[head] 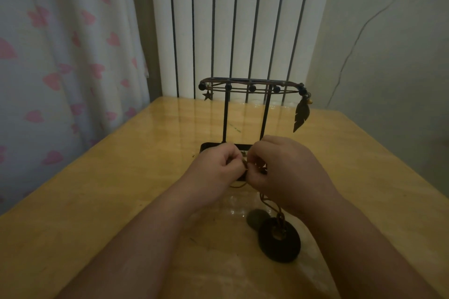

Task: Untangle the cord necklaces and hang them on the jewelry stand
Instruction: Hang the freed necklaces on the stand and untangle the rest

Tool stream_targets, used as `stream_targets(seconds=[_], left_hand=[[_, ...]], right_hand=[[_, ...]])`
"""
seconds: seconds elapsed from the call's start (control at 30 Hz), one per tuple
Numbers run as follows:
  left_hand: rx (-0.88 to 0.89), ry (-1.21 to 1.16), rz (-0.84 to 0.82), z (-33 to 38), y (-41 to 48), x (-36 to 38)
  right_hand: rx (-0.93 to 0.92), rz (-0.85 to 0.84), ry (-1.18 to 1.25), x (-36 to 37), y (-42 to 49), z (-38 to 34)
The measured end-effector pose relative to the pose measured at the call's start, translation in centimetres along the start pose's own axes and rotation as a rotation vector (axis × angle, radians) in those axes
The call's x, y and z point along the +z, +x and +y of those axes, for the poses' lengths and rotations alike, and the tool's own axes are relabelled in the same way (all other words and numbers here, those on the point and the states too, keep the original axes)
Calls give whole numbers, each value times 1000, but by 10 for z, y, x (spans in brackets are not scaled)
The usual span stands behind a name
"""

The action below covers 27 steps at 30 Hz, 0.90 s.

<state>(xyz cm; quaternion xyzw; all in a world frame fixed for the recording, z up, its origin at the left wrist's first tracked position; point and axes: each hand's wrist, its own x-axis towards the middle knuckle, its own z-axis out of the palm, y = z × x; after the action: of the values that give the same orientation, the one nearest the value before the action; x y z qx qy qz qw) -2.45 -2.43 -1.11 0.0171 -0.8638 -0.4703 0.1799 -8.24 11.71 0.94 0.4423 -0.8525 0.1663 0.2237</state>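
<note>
**Fig. – Your hands work a tangled cord in front of the jewelry stand [225, 116].**
Your L hand [213, 167] & R hand [284, 172], fingers curled, both pinch the brown cord [237, 186] just above the table [121, 177], by the stand's base. The black disc pendant [279, 241] sits below your R wrist; whether it touches the table can't be told. A feather pendant [301, 114] & star charm [207, 95] hang from the top bar.

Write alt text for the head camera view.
Left hand and right hand pinch a tangled cord over a wooden table, its dark ring pendant below. Behind, a black jewelry stand holds cords with a feather charm and a star charm.
</note>
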Motion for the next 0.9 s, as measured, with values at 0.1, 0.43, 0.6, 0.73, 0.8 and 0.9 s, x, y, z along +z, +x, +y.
stream_targets(seconds=[0.1, 0.43, 0.6, 0.73, 0.8, 0.9], left_hand=[[-54, -114, -48, -2, 0, -4], [-73, -167, -66, 1, -2, -3], [-8, -67, 62, 5, -2, -1], [5, -34, 74, 3, -2, -2], [11, -32, 83, 1, -2, -3], [19, -3, 96, 1, -2, -3]], right_hand=[[-11, 21, 52, -3, -2, -1], [31, 0, 58, -3, -4, 1], [63, 8, 72, -2, -3, 0], [87, -2, 131, 0, -4, 0], [89, 7, 162, 0, -4, 0], [70, 16, 177, -1, -5, 1]])
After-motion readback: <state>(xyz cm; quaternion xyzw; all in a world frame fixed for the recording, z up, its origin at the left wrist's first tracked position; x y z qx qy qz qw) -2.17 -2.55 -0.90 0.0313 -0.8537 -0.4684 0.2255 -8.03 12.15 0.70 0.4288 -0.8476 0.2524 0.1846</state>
